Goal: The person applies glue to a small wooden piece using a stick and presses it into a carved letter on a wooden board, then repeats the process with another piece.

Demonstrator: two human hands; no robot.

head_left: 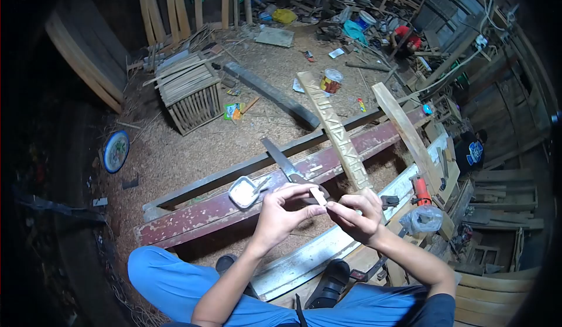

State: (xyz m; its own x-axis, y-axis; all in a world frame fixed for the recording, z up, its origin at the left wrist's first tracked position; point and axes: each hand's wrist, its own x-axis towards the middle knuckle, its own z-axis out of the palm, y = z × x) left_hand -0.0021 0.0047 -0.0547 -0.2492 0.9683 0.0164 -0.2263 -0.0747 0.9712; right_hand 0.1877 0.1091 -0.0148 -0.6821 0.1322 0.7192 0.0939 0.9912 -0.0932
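A small pale wooden piece (318, 196) is pinched between the thumb and fingers of my left hand (282, 214). My right hand (362, 217) is closed, its thumb and forefinger meeting at the lower end of that piece. A small pale tip shows among the right fingers, too small to name. Just beyond my hands lies a handsaw (280, 158), its blade pointing away across the red plank (199, 216). A white tub (242, 192) holding white paste and a stick stands left of the saw. A carved wooden board (333, 129) slants away past my right hand.
Another plain board (404, 128) leans across the planks at right, near a red power tool (420, 191) and a clear plastic bag (422, 218). A slatted crate (190, 96), a long beam (269, 96) and a paint can (331, 81) stand beyond. A person in red (405, 39) is far right.
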